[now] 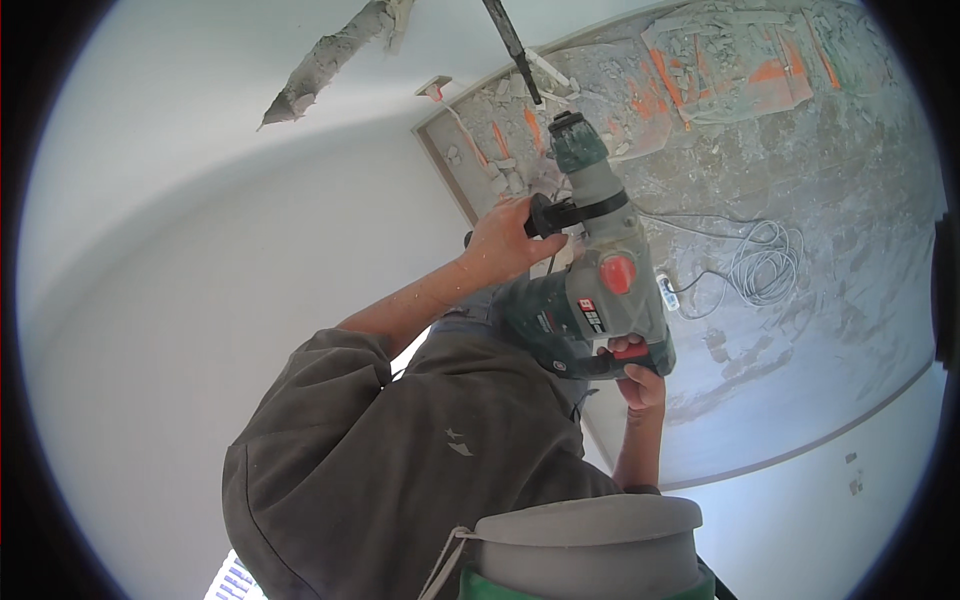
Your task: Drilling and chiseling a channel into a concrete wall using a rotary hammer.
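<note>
A large green and grey rotary hammer drill (605, 245) is held up in front of my body, its chuck (567, 122) pointing away from me. My left hand (505, 238) is closed around the black side handle (552, 213) behind the chuck. At the rear grip my right hand (640, 385) is wrapped, fingers by the red trigger (632, 351). A dark metal rod (515, 52), like a chisel bit, comes in from the top edge. Its narrow lower end is close to the chuck, and a small gap shows between them.
Broken plaster (505, 172) and orange-marked pieces (770, 72) litter the far floor (735, 170). A grey cable coil (765, 262) lies right of the drill near a white power strip (667, 291). The pale wall has a rough gouge (335, 65). A grey round cap (590, 522) blocks the lower edge.
</note>
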Tool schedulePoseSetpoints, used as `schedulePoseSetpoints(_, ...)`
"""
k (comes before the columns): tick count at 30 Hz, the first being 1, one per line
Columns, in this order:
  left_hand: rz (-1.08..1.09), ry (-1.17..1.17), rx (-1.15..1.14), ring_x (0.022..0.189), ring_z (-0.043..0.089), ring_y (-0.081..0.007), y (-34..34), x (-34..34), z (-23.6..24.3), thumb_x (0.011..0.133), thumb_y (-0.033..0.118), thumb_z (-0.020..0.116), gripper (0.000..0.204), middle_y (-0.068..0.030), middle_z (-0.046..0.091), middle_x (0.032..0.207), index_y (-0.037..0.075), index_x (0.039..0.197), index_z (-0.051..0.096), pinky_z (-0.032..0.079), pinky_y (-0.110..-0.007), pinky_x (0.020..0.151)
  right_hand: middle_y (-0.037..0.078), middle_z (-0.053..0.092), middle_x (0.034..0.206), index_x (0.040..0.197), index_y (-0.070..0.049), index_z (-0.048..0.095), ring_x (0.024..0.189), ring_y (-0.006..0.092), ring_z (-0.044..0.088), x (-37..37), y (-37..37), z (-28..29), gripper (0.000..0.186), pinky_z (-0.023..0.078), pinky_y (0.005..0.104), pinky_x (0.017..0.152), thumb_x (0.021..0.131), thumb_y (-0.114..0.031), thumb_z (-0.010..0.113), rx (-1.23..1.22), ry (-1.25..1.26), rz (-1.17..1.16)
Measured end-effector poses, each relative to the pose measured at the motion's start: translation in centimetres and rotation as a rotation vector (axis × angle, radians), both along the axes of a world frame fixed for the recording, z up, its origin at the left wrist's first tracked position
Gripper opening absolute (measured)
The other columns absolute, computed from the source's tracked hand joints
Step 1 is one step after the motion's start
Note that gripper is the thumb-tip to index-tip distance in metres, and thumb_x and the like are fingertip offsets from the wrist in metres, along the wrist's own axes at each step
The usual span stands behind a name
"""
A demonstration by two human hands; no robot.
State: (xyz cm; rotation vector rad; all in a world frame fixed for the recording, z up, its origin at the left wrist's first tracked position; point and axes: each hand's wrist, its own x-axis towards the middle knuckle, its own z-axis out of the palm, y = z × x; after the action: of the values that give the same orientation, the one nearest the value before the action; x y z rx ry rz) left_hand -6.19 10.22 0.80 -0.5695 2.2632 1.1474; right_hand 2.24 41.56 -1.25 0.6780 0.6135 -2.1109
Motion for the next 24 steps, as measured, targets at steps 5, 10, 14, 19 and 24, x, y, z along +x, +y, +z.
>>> schedulePoseSetpoints(5,-0.016,0.096,-0.143,0.087,0.06,-0.035,0.0,0.6,-1.4,0.072,0.037,0.071,0.038,-0.0155,0.063,0.081,0.006,0.093,0.064,0.047,-0.044,0.079,0.007,0.053,0.104,0.115,-0.009,0.049,0.107,0.0254,0.051,1.7,-0.6,-4.5,0.049,0.039,0.0484,0.1,0.07,-0.003,0.069,-0.056,0.022,0.045)
schedulePoseSetpoints(10,-0.067,-0.042,-0.207,0.09,0.059,-0.0332,-0.5,0.1,-0.9,0.073,0.037,0.072,0.041,-0.0163,0.061,0.09,0.006,0.099,0.063,0.047,-0.041,0.079,0.007,0.054,0.105,0.115,-0.007,0.05,0.108,0.0245,0.052,2.1,-1.7,-5.9,0.049,0.038,0.0483,0.102,0.07,-0.003,0.069,-0.108,-0.02,0.036)
schedulePoseSetpoints(14,-0.085,0.01,-0.222,0.089,0.059,-0.0337,-0.5,0.1,-0.7,0.073,0.036,0.072,0.041,-0.0158,0.061,0.088,0.005,0.099,0.062,0.047,-0.042,0.079,0.007,0.055,0.105,0.115,-0.005,0.052,0.108,0.0243,0.052,2.2,-2.0,-6.0,0.046,0.038,0.0477,0.103,0.071,-0.003,0.069,-0.137,-0.004,0.02)
schedulePoseSetpoints(19,-0.1,0.021,-0.247,0.088,0.059,-0.0335,-0.5,-0.4,-0.1,0.073,0.035,0.072,0.041,-0.0156,0.061,0.088,0.005,0.098,0.062,0.047,-0.042,0.078,0.005,0.052,0.106,0.115,-0.011,0.047,0.109,0.0236,0.051,2.3,-2.2,-6.3,0.051,0.037,0.0504,0.104,0.071,-0.002,0.07,-0.183,-0.03,0.057)
schedulePoseSetpoints(24,-0.103,0.055,-0.27,0.086,0.059,-0.0324,-0.8,-0.6,-0.1,0.072,0.035,0.072,0.04,-0.0154,0.06,0.086,0.004,0.096,0.063,0.047,-0.042,0.077,0.006,0.052,0.107,0.115,-0.011,0.047,0.111,0.0239,0.05,2.4,-2.5,-6.6,0.05,0.036,0.0509,0.104,0.072,-0.001,0.069,-0.162,-0.021,0.033)
